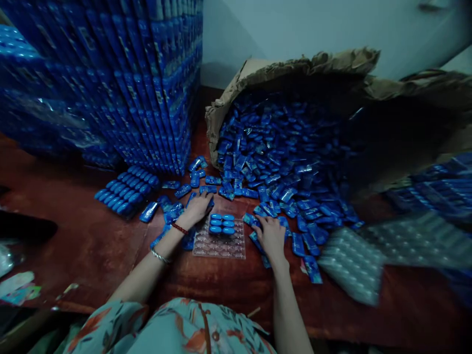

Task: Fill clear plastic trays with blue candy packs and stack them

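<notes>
A clear plastic tray (219, 248) with rows of moulded hollows lies flat on the table in front of me. Several small blue packets (221, 223) fill part of its far side in short rows. To the left of the tray, my left hand (199, 209) has its fingers closed around a small blue packet (211, 202), partly hidden by the fingers. My right hand (272, 236) rests palm down over loose blue packets (251, 220) on the tray's right, fingers spread and curved. What lies under that palm is hidden.
A torn cardboard box (224, 103) on its side spills many blue packets (280, 157) toward me. Tall stacks of filled trays (147, 88) stand at the left, with one filled tray (127, 189) before them. Blurred empty trays (354, 265) lie right, on the reddish-brown table (228, 280).
</notes>
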Demonstrator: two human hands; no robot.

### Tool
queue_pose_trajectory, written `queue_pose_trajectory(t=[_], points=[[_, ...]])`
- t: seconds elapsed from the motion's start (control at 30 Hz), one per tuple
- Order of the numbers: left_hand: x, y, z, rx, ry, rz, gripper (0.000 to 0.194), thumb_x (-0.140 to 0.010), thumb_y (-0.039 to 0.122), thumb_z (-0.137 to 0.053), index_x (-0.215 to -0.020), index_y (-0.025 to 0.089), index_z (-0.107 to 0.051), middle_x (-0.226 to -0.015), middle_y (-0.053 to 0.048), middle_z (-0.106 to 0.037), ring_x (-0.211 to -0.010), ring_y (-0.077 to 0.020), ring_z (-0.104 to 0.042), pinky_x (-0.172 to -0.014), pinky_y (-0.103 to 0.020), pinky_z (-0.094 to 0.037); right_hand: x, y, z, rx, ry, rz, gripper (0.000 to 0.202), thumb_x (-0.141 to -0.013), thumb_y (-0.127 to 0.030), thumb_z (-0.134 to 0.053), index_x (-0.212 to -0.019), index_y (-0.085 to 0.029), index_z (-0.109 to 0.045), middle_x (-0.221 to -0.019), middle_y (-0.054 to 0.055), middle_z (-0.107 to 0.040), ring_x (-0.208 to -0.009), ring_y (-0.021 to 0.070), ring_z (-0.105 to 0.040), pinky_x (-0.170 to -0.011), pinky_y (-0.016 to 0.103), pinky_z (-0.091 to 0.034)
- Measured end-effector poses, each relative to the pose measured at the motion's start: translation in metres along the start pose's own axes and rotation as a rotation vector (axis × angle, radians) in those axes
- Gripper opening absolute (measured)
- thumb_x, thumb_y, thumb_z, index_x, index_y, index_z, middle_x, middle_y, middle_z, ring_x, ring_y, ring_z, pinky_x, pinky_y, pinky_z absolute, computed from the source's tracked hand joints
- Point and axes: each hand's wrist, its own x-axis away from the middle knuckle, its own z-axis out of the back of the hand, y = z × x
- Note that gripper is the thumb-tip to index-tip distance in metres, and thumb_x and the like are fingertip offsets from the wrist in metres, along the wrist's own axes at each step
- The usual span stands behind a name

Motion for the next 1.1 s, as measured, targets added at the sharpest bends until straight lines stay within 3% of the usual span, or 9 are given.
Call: queue_pose_trajectory(t=[0.1, 0.23, 0.37, 0.5, 0.63, 0.73, 0.83, 0.97, 1.1], points=[[0.01, -0.015, 0.001, 0.194, 0.058, -0.014, 0.039, -0.082, 0.015, -0.053, -0.121, 0.018, -0.05, -0.119, -0.011, -0.053, -0.1, -0.0231, -0.057, -0.087, -0.035, -0.045, -0.005, -0.001, -0.006, 0.011, -0.039, 0.02, 0.036, -0.084, -0.032, -0.054, -0.117, -0.017, -0.057, -0.108, 0.014, -0.061, -0.099, 0.029, -0.052, -0.077, 0.04, -0.04], [0.039, -0.031, 0.009, 0.481, 0.306, 0.156, 0.021, -0.083, 0.022, -0.054, -0.102, 0.016, -0.058, -0.1, -0.007, -0.062, -0.093, -0.02, -0.059, -0.086, -0.034, -0.046, -0.001, 0.007, -0.021, -0.194, 0.05, 0.046, 0.029, -0.088, -0.032, -0.045, -0.106, -0.015, -0.058, -0.101, 0.014, -0.063, -0.094, 0.0271, -0.055, -0.075, 0.039, -0.043], [0.089, -0.018, 0.023, 0.594, 0.488, 0.283, 0.018, -0.079, 0.032, -0.062, -0.091, 0.019, -0.064, -0.092, -0.003, -0.065, -0.09, -0.0186, -0.058, -0.085, -0.032, -0.045, 0.023, 0.018, -0.02, -0.496, 0.186, 0.125, 0.032, -0.09, -0.035, -0.038, -0.106, -0.017, -0.058, -0.103, 0.011, -0.065, -0.095, 0.0234, -0.06, -0.082, 0.038, -0.045], [0.128, 0.022, 0.019, 0.695, 0.421, 0.282, 0.018, -0.078, 0.032, -0.064, -0.09, 0.019, -0.064, -0.083, -0.002, -0.064, -0.078, -0.0152, -0.059, -0.072, -0.027, -0.048, 0.05, 0.016, -0.001, -0.643, 0.078, 0.225, 0.027, -0.089, -0.036, -0.044, -0.105, -0.021, -0.06, -0.102, 0.007, -0.067, -0.095, 0.0203, -0.062, -0.084, 0.034, -0.048], [0.129, 0.052, -0.007, 0.718, 0.405, 0.121, 0.014, -0.085, 0.024, -0.057, -0.098, 0.018, -0.059, -0.091, -0.004, -0.064, -0.083, -0.0147, -0.061, -0.075, -0.027, -0.05, 0.06, -0.013, 0.006, -0.716, 0.083, 0.272, 0.021, -0.087, -0.033, -0.053, -0.104, -0.022, -0.059, -0.098, 0.005, -0.067, -0.09, 0.0184, -0.064, -0.08, 0.031, -0.051], [0.119, 0.055, -0.022, 0.547, 0.446, -0.073, 0.015, -0.09, 0.017, -0.048, -0.103, 0.017, -0.056, -0.096, -0.008, -0.062, -0.091, -0.0158, -0.059, -0.081, -0.03, -0.049, 0.057, -0.035, 0.0, -0.735, 0.101, 0.405, 0.02, -0.089, -0.025, -0.049, -0.107, -0.022, -0.057, -0.099, 0.005, -0.065, -0.092, 0.0173, -0.062, -0.085, 0.032, -0.049], [0.115, 0.049, -0.025, 0.338, 0.399, -0.157, 0.019, -0.092, 0.012, -0.039, -0.099, 0.015, -0.056, -0.093, -0.009, -0.06, -0.086, -0.0154, -0.058, -0.073, -0.027, -0.05, 0.051, -0.045, -0.001, -0.651, 0.088, 0.509, 0.023, -0.091, -0.018, -0.043, -0.109, -0.019, -0.056, -0.1, 0.008, -0.063, -0.093, 0.0174, -0.061, -0.082, 0.03, -0.05], [0.111, 0.047, -0.014, 0.125, 0.296, -0.291, 0.025, -0.092, 0.011, -0.033, -0.104, 0.014, -0.055, -0.092, -0.009, -0.058, -0.083, -0.0168, -0.055, -0.07, -0.029, -0.05, 0.043, -0.05, 0.013, -0.348, -0.003, 0.626, 0.026, -0.089, -0.011, -0.04, -0.107, -0.019, -0.057, -0.093, 0.008, -0.061, -0.084, 0.018, -0.06, -0.073, 0.03, -0.05], [0.102, 0.047, -0.001, 0.088, 0.163, -0.335, 0.028, -0.092, 0.009, -0.031, -0.102, 0.015, -0.056, -0.094, -0.009, -0.057, -0.084, -0.0172, -0.055, -0.073, -0.029, -0.049, 0.036, -0.067, 0.029, -0.095, -0.082, 0.703, 0.03, -0.084, -0.004, -0.042, -0.105, -0.018, -0.058, -0.092, 0.007, -0.061, -0.085, 0.0185, -0.059, -0.073, 0.029, -0.048]])
